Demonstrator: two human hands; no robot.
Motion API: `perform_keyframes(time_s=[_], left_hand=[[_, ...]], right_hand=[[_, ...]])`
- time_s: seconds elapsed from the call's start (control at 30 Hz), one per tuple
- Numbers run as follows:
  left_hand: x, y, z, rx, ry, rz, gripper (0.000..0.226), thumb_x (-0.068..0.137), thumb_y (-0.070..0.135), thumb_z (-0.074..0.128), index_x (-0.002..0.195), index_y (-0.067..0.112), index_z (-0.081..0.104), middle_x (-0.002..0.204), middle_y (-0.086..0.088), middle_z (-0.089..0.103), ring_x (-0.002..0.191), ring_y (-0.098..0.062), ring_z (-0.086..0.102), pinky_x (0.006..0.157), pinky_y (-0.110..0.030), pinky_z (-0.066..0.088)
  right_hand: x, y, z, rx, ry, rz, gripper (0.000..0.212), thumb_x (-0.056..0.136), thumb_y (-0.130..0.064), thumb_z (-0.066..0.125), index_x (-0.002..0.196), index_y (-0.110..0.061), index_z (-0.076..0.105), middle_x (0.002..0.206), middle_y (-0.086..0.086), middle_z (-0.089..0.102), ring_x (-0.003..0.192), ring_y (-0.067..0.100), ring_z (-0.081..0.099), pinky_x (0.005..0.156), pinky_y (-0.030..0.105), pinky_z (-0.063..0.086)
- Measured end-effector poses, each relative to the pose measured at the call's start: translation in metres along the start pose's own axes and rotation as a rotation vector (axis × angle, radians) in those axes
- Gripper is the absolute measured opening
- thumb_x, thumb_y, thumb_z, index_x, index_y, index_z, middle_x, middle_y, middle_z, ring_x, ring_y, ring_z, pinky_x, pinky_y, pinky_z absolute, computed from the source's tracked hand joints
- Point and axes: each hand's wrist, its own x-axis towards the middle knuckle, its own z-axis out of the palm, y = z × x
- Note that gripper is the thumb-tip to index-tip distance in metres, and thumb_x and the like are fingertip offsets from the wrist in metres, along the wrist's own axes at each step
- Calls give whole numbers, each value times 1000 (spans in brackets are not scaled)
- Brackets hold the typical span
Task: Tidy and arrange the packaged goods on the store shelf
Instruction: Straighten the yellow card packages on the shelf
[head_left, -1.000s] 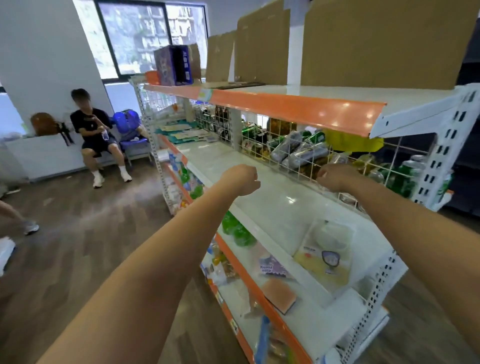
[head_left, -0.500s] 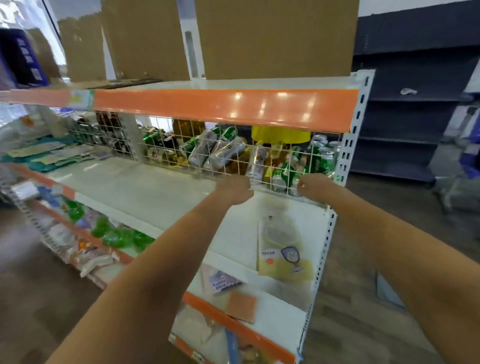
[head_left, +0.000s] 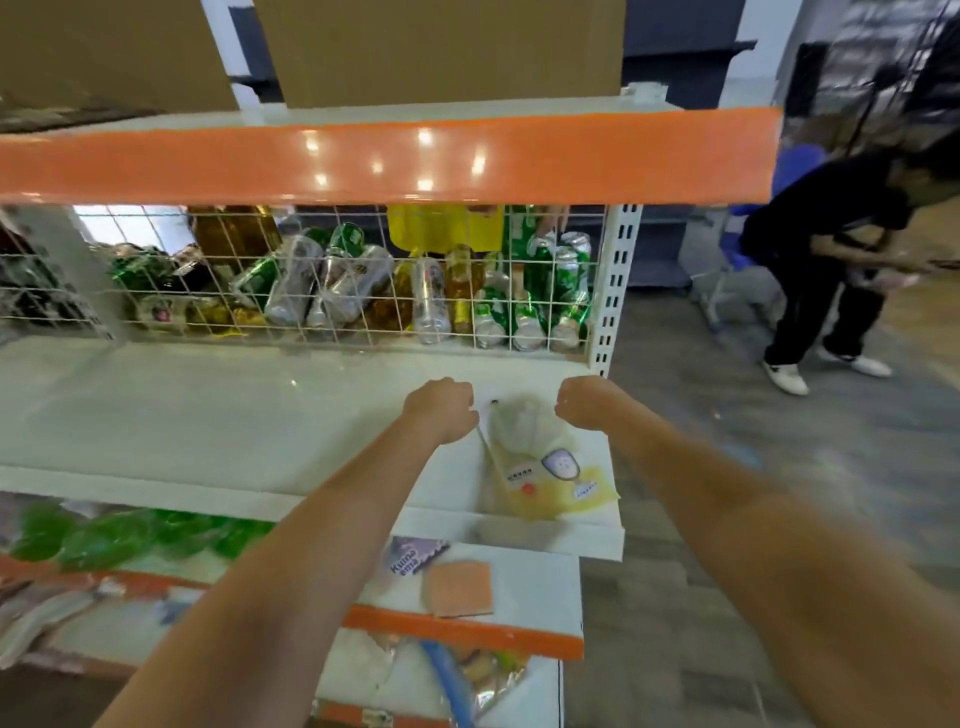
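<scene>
A clear-and-yellow packaged good (head_left: 543, 467) lies flat on the white middle shelf (head_left: 208, 415), near its right end. My left hand (head_left: 441, 408) hovers at the package's upper left corner, fingers curled under into a fist. At the upper right corner is my right hand (head_left: 584, 402), curled the same way. I see nothing held in either hand, and whether they touch the package is hidden. On the shelf below lie a purple packet (head_left: 413, 556) and an orange packet (head_left: 457, 587).
A wire grid (head_left: 337, 280) backs the shelf, with cans and bottles piled behind it. The orange-edged upper shelf (head_left: 389, 156) overhangs, carrying cardboard boxes. Green bottles (head_left: 130, 535) sit lower left. A person in black (head_left: 831, 249) bends over at the right.
The view has swung right along the shelf. Both fists have dropped from the wire grid to either side of the package's top. A person in black has come into view.
</scene>
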Motion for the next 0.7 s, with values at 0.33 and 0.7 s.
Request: perform_keyframes(time_s=[0.33,0.7], left_hand=[[-9,-13,37,50,-20,1,39,99,30,39,132,13,49,131,-11,49,120,-29,48,94,-38,43],[-17,-8,50,61,49,11,39,98,26,39,134,13,43,132,-11,46,121,-29,45,91,-39,42]], right_hand=[[5,-11,29,78,19,145,36,94,-15,45,126,0,49,129,18,50,116,34,52,81,32,43],[6,-23,37,465,-66,392,85,80,-42,71,136,6,30,117,16,56,118,31,56,81,35,46]])
